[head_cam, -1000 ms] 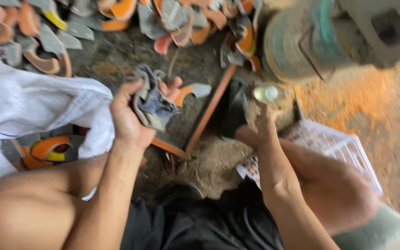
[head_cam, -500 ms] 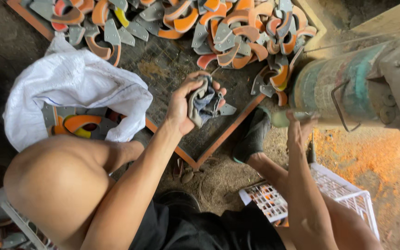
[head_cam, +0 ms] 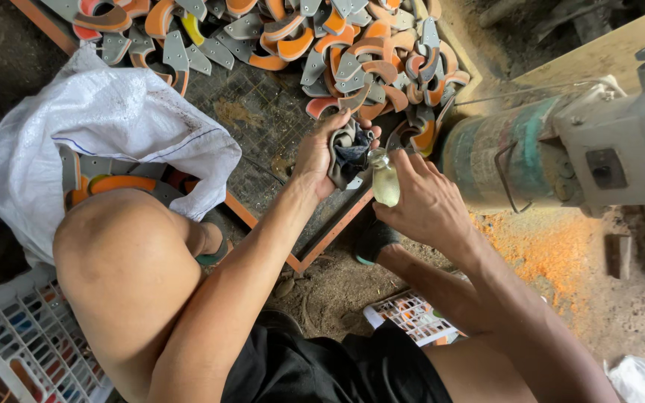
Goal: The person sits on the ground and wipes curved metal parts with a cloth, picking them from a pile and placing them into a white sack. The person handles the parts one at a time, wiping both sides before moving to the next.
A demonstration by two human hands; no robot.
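My left hand (head_cam: 321, 155) grips a crumpled dark grey rag (head_cam: 351, 153) above a mesh tray. My right hand (head_cam: 425, 203) holds a small pale bottle (head_cam: 385, 181), tipped so that its top touches the rag. Both hands meet just left of a big green-and-rust machine cylinder (head_cam: 503, 158). Behind them lies a heap of curved orange and grey sole pieces (head_cam: 352, 52).
A white woven sack (head_cam: 106, 127) with more pieces lies at left by my bare knee (head_cam: 125, 254). The mesh tray has an orange frame (head_cam: 330, 235). White plastic baskets sit at bottom left (head_cam: 24, 336) and under my right arm (head_cam: 412, 313). Orange dust (head_cam: 554, 246) covers the ground at right.
My right hand has risen from low beside the machine and brought the small bottle up against the rag in my left hand. The view shifted slightly.
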